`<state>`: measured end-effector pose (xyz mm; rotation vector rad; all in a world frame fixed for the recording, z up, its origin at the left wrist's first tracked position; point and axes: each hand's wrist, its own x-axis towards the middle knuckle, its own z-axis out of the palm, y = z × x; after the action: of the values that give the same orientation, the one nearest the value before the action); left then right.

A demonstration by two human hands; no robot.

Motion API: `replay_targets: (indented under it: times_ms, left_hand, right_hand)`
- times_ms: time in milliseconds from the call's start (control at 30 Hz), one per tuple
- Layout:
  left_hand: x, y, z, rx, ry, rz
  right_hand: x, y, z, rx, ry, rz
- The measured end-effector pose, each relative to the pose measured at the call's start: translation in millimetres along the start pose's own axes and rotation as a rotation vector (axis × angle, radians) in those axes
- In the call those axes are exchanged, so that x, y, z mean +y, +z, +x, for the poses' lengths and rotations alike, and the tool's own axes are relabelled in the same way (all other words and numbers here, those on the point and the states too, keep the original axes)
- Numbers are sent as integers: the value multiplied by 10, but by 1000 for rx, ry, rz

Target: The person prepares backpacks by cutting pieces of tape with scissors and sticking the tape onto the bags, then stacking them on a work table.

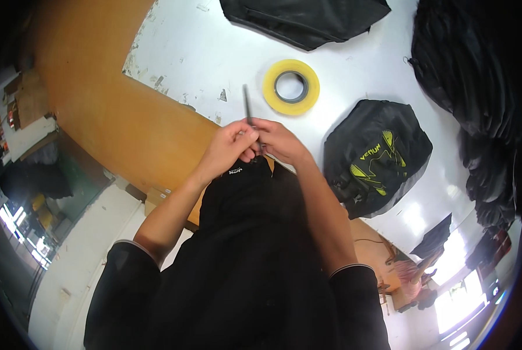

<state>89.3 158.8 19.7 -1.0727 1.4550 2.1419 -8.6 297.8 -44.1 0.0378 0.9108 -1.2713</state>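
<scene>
My left hand (232, 146) and my right hand (281, 140) meet just in front of my dark clothing, both closed around a thin, dark, slightly blurred stick-like item (247, 99) that points up toward the white tabletop (185, 41). I cannot make out exactly what it is, and its lower end is hidden by my fingers. Beyond my hands lies a roll of yellow tape (272, 96) with a grey core. A black fabric bag (377, 122) with a lime-green printed design rests to the right of my right forearm.
A black fabric piece (301, 20) lies at the top, and piles of black fabric (459, 70) line the right side. An orange-brown wooden surface (86, 70) borders the white top on the left. Another person (412, 280) is at the lower right, near bright windows.
</scene>
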Motion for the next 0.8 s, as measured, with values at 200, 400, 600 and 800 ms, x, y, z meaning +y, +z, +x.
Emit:
replay_targets:
  times_ms: [200, 400, 600, 800]
  left_hand:
    - [-360, 17, 906, 350, 138, 380]
    - [-671, 270, 1145, 346, 128, 764]
    - [-740, 509, 1168, 518, 89, 646]
    - [-833, 584, 1160, 536, 120, 292]
  right_hand:
    - [178, -476, -906, 116, -226, 424]
    - [602, -687, -1402, 161, -467, 534]
    - [610, -544, -1326, 490, -579, 390]
    - [102, -805, -626, 1108, -409, -195]
